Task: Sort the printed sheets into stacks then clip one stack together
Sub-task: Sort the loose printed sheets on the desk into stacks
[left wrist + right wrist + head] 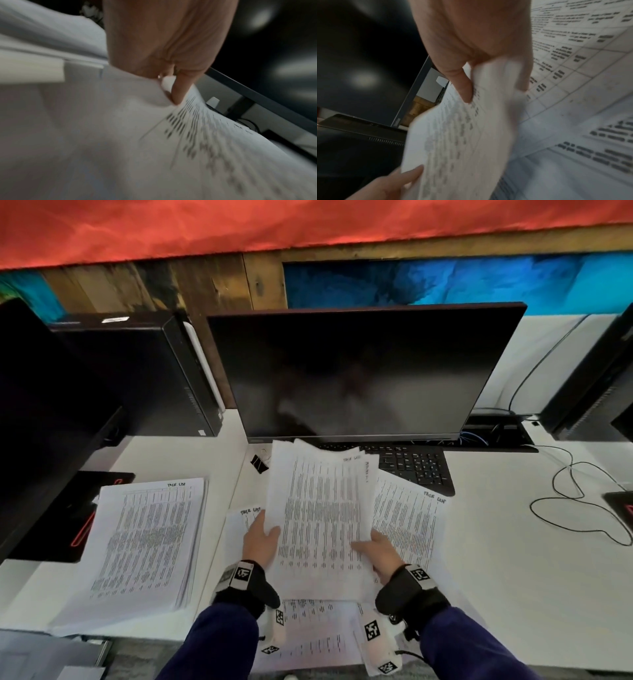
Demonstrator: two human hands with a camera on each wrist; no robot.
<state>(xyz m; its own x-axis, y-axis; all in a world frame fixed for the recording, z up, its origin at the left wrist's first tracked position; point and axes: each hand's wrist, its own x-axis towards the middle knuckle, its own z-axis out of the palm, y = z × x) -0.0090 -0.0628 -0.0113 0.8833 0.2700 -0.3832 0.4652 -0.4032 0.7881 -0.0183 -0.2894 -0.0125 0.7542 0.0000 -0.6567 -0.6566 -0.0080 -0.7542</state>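
Note:
Both hands hold up a loose bundle of printed sheets (322, 522) above the white desk (496, 542), in front of the monitor. My left hand (262, 537) grips its left edge, thumb on top (178, 93). At the right edge, my right hand (373, 549) pinches the sheets (453, 142) with the thumb on the printed face. A neat stack of sheets (147, 539) lies at the left. More loose sheets (411, 515) lie under and to the right of the bundle. A black binder clip (259, 463) rests on the desk near the monitor's foot.
A dark monitor (356, 374) stands behind the sheets, with a black keyboard (418, 465) partly covered by them. A black computer tower (137, 371) stands at the back left, another at the far right. A black cable (575, 501) loops over the desk at the right.

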